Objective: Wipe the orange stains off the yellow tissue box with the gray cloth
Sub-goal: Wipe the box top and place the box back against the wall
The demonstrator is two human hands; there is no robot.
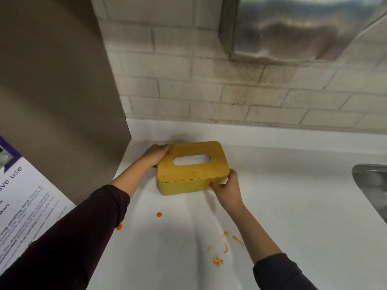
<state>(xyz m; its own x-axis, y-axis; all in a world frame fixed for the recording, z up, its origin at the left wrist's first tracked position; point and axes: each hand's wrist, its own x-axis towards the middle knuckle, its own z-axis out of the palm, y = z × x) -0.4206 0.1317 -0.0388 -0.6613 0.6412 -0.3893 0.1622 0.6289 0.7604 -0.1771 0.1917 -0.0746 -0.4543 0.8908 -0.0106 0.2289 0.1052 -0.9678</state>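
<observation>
Item: yellow tissue box (188, 173), on the white counter (282, 195) near its back corner, your left hand (156, 154) curled round the far-left end and your right hand (227, 187) pinching the near-right corner, likely steadying it for inspection; gray cloth not in view

a single camera, worn on the person's head, looks forward and down across a white counter (282, 216) toward a brick wall (199, 91). it sits close: two sleeved arms (83, 227) enter from the bottom edge and reach the yellow tissue box (184, 186) just below mid-frame. the wide lens bows straight lines and stretches the edges, so the printed sheet (23, 206) at far left is blurred, and the steel basin (370, 185) cut off at right is probably a sink. a metal fixture (293, 28) fills the upper right.
</observation>
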